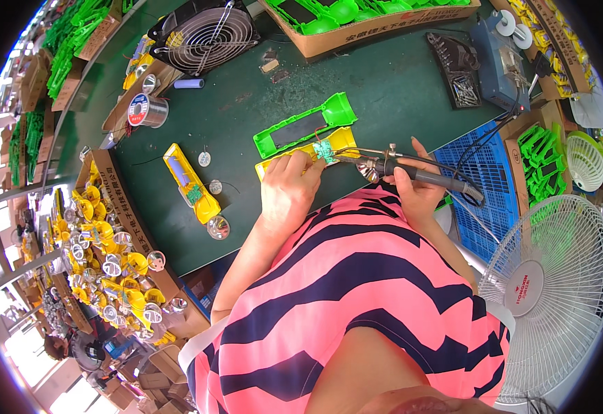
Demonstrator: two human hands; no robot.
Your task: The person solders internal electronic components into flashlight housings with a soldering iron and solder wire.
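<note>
My left hand [289, 185] is closed over a yellow flashlight housing half [345, 138], its fingers pressed together at the near edge. A small green circuit board [323, 150] with thin wires sits on that housing, right of my fingertips. My right hand [415, 178] grips a soldering iron [429, 176] with a thin metal tube along it. The iron's tip points left at the board; whether they touch I cannot tell. A shiny reflector cup [368, 171] lies below the tip. Just beyond, a green housing half [339, 110] lies alongside the yellow one.
At left are another yellow housing [208, 204] with a board and battery, and a solder spool [148, 110]. A black fan [205, 36] and a box of green housings [384, 31] stand at the back. A screw tray [463, 93] and blue station [500, 63] stand at right.
</note>
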